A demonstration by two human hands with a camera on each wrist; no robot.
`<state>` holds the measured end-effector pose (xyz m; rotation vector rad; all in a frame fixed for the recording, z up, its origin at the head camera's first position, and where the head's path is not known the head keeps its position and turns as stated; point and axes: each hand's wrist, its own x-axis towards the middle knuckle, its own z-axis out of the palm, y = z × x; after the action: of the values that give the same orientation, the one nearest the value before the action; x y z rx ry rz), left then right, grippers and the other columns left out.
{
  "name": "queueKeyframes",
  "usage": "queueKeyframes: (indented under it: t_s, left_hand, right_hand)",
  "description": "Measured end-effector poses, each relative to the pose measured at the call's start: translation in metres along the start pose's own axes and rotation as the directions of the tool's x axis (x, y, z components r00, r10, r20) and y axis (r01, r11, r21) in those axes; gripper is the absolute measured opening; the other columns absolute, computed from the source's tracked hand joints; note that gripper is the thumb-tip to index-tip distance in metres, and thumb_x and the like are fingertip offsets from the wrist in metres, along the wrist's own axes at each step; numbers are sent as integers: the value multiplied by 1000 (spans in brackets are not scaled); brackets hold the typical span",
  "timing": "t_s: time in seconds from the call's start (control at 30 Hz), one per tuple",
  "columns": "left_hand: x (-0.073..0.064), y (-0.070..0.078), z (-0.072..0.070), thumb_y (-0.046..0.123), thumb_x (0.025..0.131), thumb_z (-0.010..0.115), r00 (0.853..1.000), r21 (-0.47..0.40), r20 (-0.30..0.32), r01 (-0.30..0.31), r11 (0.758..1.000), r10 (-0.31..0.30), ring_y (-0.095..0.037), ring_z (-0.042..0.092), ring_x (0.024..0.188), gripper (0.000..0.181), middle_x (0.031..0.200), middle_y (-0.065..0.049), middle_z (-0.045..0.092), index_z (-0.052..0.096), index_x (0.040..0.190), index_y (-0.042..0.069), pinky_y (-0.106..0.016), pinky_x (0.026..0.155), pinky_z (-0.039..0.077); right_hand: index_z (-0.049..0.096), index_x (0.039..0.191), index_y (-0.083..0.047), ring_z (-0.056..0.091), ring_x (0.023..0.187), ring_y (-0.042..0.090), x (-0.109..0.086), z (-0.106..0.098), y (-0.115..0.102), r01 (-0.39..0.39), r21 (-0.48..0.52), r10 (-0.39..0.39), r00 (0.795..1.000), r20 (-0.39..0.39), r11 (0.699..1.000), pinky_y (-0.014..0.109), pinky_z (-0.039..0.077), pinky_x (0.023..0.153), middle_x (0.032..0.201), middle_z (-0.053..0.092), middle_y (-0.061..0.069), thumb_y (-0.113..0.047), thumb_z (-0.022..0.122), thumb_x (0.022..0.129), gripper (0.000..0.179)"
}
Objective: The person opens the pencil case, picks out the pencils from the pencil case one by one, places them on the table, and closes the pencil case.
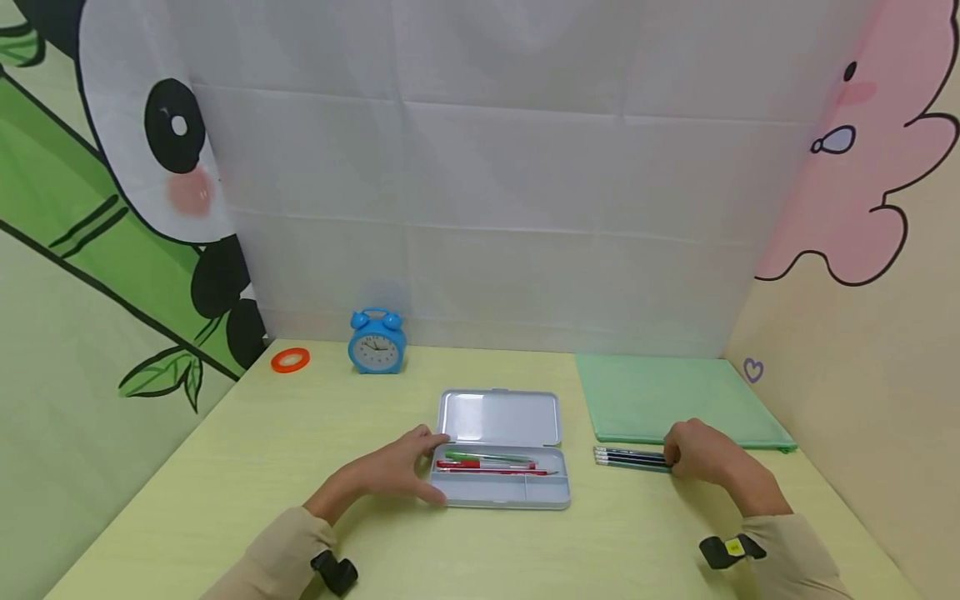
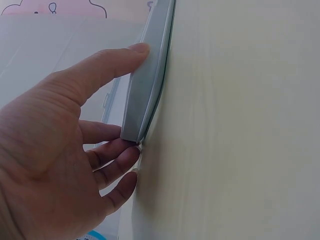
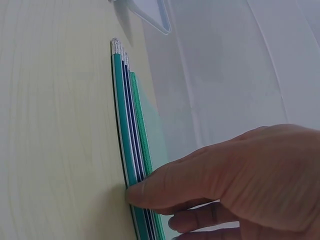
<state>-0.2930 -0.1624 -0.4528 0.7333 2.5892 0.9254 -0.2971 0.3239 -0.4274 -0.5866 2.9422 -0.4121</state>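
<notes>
An open grey pencil case [image 1: 498,492] lies on the table, its lid folded back. Inside its tray are a green pen [image 1: 487,457], a red-and-clear pen [image 1: 459,465] and a red pencil [image 1: 517,472]. At the case's left end, my left hand [image 1: 393,468] grips the corner, thumb on the front wall [image 2: 131,100] and fingers at the side. To the right, several dark-striped pencils [image 1: 628,458] lie side by side, eraser ends toward the case. My right hand [image 1: 701,454] pinches them near their right end; their far ends are hidden.
Behind the pencils lies a green zip folder [image 1: 675,400], with its near edge close to them. A blue alarm clock [image 1: 377,343] and an orange tape ring [image 1: 290,360] stand at the table's back left. A white curtain [image 1: 495,183] closes off the back.
</notes>
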Motion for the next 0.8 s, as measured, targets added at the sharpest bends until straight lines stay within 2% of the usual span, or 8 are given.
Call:
queueKeyframes:
  t_s: [0.27,0.8]
  left_hand:
    - [1,-1,0,39,77,87,1000,-6,0,-8,1000,8,-23,45,115,91,117,-4,47,44,148,2,-47,99,42]
    - [2,-4,1,41,77,86,1000,1,0,-16,1000,16,-23,45,115,92,117,-3,46,44,148,1,-46,98,42]
  right_hand:
    - [68,79,-7,48,68,16,-1,0,0,16,-18,-17,1000,-16,1000,34,46,63,74,56,-3,3,74,77,11]
    - [64,74,-11,46,65,13,-4,-2,-8,48,-17,-49,998,-33,999,31,41,59,70,51,-5,0,74,79,16]
